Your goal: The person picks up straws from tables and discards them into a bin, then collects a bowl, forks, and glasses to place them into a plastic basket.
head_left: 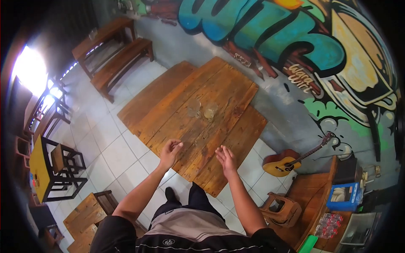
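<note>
My left hand [170, 150] hovers over the near left part of a wooden table [190, 139], fingers loosely curved and nothing visible in them. On the other side, my right hand [226, 158] is held above the near right part of the same table, its fingers stretched out and the palm turned inward. Farther in, near the middle of the tabletop, a clear glass [194, 108] stands beside a second glass [210, 111] that has a yellowish tint. Both hands are apart from the glasses.
Wooden benches [147, 95] [255, 122] flank the table. An acoustic guitar [280, 163] leans near the painted wall [278, 101]. A wooden stool [282, 208] and a counter with a blue box [342, 196] are at right. A yellow-topped table [38, 168] stands at left.
</note>
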Available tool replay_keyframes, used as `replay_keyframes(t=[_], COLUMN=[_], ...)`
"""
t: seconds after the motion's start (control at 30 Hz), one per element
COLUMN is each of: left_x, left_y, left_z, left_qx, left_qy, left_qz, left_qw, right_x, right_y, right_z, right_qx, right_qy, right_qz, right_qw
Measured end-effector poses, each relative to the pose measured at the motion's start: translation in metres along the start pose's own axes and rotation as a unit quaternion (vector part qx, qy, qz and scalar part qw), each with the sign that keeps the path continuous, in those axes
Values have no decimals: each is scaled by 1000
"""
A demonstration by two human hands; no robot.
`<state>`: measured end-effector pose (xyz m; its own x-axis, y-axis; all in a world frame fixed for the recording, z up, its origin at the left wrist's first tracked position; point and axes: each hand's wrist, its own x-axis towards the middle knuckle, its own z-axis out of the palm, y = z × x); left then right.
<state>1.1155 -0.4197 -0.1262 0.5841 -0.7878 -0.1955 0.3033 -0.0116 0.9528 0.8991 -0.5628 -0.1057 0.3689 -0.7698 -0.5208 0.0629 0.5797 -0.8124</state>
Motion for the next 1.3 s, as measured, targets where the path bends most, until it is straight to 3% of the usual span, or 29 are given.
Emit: replay_keyframes(t=[0.13,0.2,0.3,0.5,0.6,0.67,0.73,0.83,0.93,1.0,1.1,1.2,1.27,1.3], left_x=[53,83,120,181,199,196,200,196,174,155,130,95,70,54], left_y=[-20,-34,-51,-106,-118,-94,-100,-125,-121,-103,-95,-67,-77,-83], left_z=[30,45,66,81,83,88,83,70,62,61,54,58,50,44], left_qx=[71,98,106,197,133,100,64,42,103,253,328,325,336,355], left_qy=[8,4,31,96,117,106,95,137,174,193,172,152,154,145], left_qz=[-57,-32,-53,-62,-111,-134,-158,-86,-32,-24,-45,-71,-49,-25], left_qw=[996,995,993,974,978,980,981,986,979,948,928,931,928,923], right_x=[74,110,163,221,232,232,239,233,231,224,201,186,174,164], right_y=[-13,-16,1,17,11,18,25,31,48,38,26,29,38,36], right_z=[1,3,1,25,32,36,33,32,24,14,8,-5,-13,-16], right_qx=[-81,-102,-182,-163,-222,-162,-231,-194,-131,-286,-324,-388,-280,-314], right_qy=[-14,-25,-51,-52,-118,-121,-157,-142,-133,-120,-116,-119,-153,-171], right_qz=[-8,-8,-71,-61,-7,-13,-46,-80,-116,-121,-120,-116,-115,-92], right_qw=[997,994,979,983,968,979,959,967,976,943,931,907,941,929])
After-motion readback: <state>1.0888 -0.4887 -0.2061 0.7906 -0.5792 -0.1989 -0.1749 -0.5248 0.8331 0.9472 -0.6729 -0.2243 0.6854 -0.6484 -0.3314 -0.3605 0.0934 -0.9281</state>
